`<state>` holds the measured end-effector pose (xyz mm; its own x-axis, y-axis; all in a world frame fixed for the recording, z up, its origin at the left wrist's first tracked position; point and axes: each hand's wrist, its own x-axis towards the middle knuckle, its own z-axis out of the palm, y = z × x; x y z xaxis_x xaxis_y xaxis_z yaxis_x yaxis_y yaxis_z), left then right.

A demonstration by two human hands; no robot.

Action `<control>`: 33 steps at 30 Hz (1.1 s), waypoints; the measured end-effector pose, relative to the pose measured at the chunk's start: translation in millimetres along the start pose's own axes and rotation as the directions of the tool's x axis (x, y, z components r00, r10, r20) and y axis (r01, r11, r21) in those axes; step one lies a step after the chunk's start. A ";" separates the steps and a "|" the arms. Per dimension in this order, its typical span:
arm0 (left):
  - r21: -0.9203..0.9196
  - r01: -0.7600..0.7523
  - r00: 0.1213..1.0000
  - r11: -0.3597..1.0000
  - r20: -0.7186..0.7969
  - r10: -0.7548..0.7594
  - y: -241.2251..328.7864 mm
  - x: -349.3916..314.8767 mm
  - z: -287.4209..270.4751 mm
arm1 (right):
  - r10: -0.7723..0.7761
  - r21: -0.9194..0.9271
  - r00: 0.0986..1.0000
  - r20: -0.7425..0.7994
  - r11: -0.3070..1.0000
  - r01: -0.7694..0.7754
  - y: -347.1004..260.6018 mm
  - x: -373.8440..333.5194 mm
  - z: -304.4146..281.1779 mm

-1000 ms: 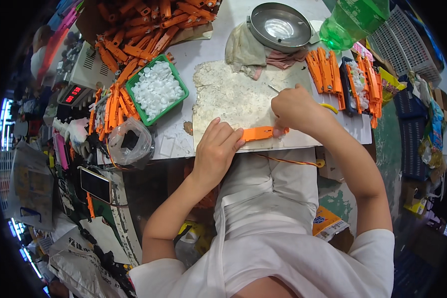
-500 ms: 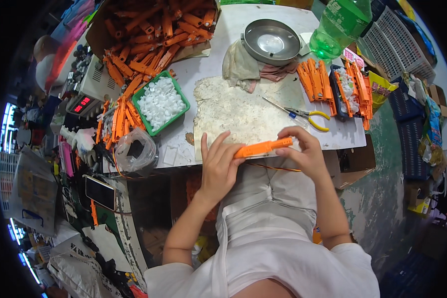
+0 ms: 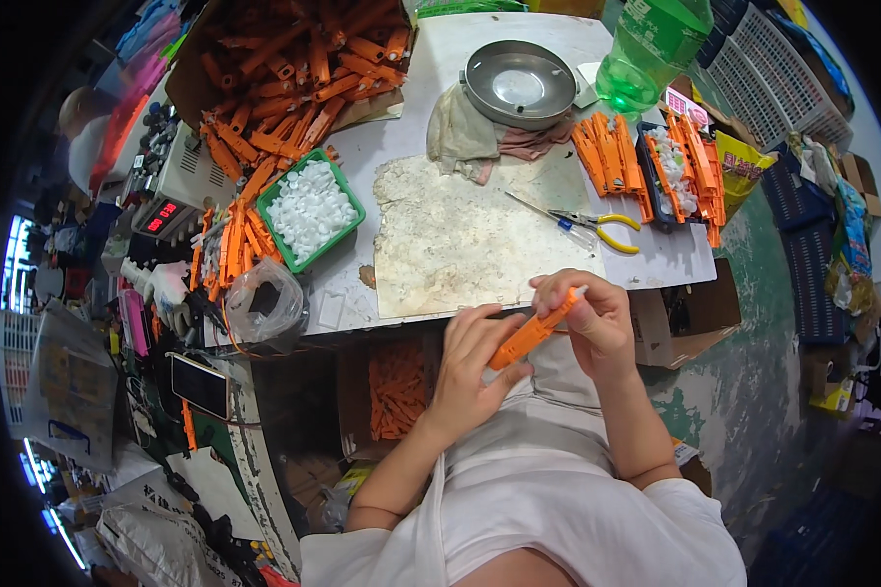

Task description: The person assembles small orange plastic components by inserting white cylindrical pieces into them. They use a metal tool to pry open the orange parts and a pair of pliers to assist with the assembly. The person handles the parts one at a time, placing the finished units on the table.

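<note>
A long orange plastic housing (image 3: 525,342) is held aslant just off the table's front edge, above my lap. My right hand (image 3: 597,331) pinches its upper end between thumb and fingers, where a small white tip shows. My left hand (image 3: 465,380) is closed about the lower end, fingers along its far side and thumb beneath. Beyond my hands, a worn pale work mat (image 3: 440,254) lies on the white table. Yellow-handled pliers (image 3: 612,233) and a thin screwdriver (image 3: 548,212) rest at its right side.
A green tray (image 3: 354,217) of white caps stands left, near a large box (image 3: 191,83) heaped with orange housings. A metal bowl (image 3: 521,110), rags (image 3: 460,137) and a green bottle (image 3: 646,59) are at the back. More orange housings (image 3: 612,161) lie right, beside a dark tray (image 3: 653,186).
The orange housing has come nearer my body and turned from almost level to steeply slanted, its right end now up. Both hands moved with it. The view has shifted slightly.
</note>
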<state>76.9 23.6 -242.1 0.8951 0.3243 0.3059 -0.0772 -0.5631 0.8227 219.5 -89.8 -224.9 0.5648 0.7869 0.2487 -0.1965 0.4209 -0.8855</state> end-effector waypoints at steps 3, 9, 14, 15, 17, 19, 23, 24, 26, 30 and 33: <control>-0.442 0.274 0.950 0.854 0.262 -0.169 -3.9 1.3 -3.3 | 0.239 -0.044 0.968 0.074 0.971 -0.236 -17.4 7.1 2.2; -0.790 0.420 0.908 0.447 0.363 -0.211 -9.0 5.0 -6.0 | -0.088 -0.399 0.949 -0.302 0.916 -0.042 -15.4 -15.6 -21.4; -0.814 0.395 0.904 0.426 0.263 -0.336 -15.4 5.2 -4.6 | -0.134 -0.351 0.607 -0.783 0.901 -0.254 48.1 -99.7 -113.5; -0.835 0.391 0.901 0.388 0.261 -0.347 -14.6 5.6 -4.2 | -0.131 -0.347 0.532 -0.837 0.878 -0.329 62.9 -112.8 -128.1; -0.846 0.393 0.904 0.361 0.283 -0.322 -14.8 9.2 -3.3 | -0.306 -0.612 0.578 -0.757 0.642 -0.462 92.9 -127.5 -150.5; -0.860 0.404 0.900 0.313 0.312 -0.305 -15.1 13.1 -2.6 | -0.301 -0.631 0.580 -0.757 0.567 -0.529 113.1 -130.4 -159.8; -0.877 0.413 0.893 0.246 0.337 -0.298 -16.4 14.0 -0.8 | 0.005 -0.272 0.471 -0.882 0.812 -0.516 120.8 -112.3 -160.4; -0.880 0.406 0.896 0.247 0.329 -0.299 -16.6 13.4 -0.2 | 0.052 -0.217 0.455 -0.889 0.828 -0.517 119.6 -109.2 -159.3; -0.876 0.393 0.899 0.282 0.301 -0.317 -14.3 13.4 1.3 | 0.072 -0.108 0.438 -0.896 0.921 -0.374 117.8 -105.6 -158.4; -0.883 0.330 0.917 0.333 0.216 -0.335 -10.1 13.8 5.5 | 0.172 0.252 0.496 -0.851 0.963 0.099 92.9 -101.0 -142.2; -0.850 0.300 0.929 0.434 0.157 -0.335 -10.2 16.2 7.0 | 0.209 0.334 0.653 -0.728 0.940 0.072 34.7 -79.0 -85.9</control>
<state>95.3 29.2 -249.0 0.9264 0.3707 -0.0661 -0.1384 0.4983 0.8559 236.9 -176.1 -309.0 0.9112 0.2730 -0.3085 -0.4119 0.6028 -0.6834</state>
